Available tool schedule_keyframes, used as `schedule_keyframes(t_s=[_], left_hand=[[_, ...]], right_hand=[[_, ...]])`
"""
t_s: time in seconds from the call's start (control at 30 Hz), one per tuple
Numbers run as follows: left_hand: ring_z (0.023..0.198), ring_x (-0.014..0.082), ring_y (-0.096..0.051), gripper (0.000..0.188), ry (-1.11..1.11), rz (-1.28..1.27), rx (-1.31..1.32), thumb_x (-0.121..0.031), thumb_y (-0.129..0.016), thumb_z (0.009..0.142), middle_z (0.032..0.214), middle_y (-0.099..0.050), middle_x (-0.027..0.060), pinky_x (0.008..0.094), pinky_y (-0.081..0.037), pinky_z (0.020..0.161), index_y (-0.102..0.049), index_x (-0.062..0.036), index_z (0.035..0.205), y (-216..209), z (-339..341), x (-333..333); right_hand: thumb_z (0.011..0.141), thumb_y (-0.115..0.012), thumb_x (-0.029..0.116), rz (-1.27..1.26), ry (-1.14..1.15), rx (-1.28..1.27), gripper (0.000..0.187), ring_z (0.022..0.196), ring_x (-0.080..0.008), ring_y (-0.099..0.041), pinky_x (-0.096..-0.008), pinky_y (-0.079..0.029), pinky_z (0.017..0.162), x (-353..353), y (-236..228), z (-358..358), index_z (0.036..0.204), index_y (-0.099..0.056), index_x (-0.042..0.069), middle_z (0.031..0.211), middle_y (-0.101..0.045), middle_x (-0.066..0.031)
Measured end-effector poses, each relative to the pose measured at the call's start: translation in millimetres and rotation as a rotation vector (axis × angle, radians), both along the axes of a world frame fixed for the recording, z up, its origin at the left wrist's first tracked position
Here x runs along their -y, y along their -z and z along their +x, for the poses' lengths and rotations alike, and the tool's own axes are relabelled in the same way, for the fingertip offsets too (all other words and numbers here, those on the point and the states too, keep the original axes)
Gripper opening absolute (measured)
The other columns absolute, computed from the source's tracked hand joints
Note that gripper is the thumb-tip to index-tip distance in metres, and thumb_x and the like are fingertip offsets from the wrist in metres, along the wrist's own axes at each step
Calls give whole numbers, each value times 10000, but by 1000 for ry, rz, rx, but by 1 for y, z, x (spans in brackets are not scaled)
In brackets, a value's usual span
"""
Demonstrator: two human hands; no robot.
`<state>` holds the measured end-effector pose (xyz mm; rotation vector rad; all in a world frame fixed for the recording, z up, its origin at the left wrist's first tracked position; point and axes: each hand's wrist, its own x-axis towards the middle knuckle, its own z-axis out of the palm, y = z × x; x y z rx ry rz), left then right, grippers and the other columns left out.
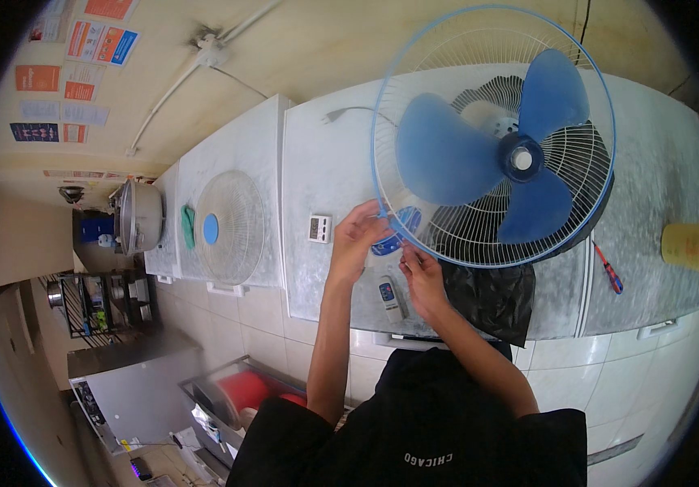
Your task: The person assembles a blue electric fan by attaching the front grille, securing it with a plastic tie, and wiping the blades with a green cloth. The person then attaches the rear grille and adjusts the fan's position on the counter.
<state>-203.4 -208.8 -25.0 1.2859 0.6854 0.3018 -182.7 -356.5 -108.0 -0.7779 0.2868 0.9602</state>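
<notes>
The fan (521, 159) sits on the white table (642, 187), its front facing up toward the wearer. Its long axis runs from the motor behind the blades out through the hub; one blade points left, one away and rightward, one toward the wearer. At the fan's near left edge, the left hand (353, 241) is raised on a nearly upright forearm, fingertips touching the blue ring (491, 265). The right hand (425, 279) is just beside it, forearm slanting up leftward, fingers bunched at the ring. The hands are apart; I cannot tell whether either grips.
</notes>
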Motion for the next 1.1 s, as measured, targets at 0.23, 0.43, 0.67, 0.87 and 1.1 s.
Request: schedule_keyframes(t_s=[0.23,0.43,0.67,0.87,1.1], left_hand=[[1145,197,-661,396,-4,-6,15,-26,-672,975,1283,-673,123,361,-580,960,-593,19,1361,-9,3,4],[1139,189,-659,396,-10,-27,12,-27,-673,976,1283,-670,130,350,-571,953,-594,18,1362,-9,4,6],[1133,183,-656,371,-46,-19,-8,-39,-678,980,1275,-675,121,333,-567,936,-606,4,1342,-5,3,7],[1119,189,-671,282,-116,-9,2,-72,-682,994,1208,-701,117,343,-592,912,-634,-10,1264,5,-3,4],[1083,184,-689,169,-165,88,143,-60,-685,994,1157,-714,124,355,-602,922,-676,25,1141,9,2,12]], right_hand=[[1029,-675,226,-13,-12,9,192,898,-84,-551,-270,-480,850,-2,1,3,1134,-699,66,983,-623,23],[1024,-683,223,14,-17,30,193,916,-82,-571,-259,-482,854,-7,-7,6,1161,-697,87,1032,-655,17],[1029,-662,148,122,4,-102,133,914,-72,-590,-220,-500,844,-12,-19,9,1147,-685,92,1048,-665,29],[1014,-684,163,101,26,-124,172,908,-105,-614,-240,-520,852,-9,-22,2,1141,-674,49,1018,-665,-15],[994,-689,73,136,169,-133,177,984,-140,-673,-240,-562,911,-9,-57,-2,1151,-674,-8,1077,-701,-77]])
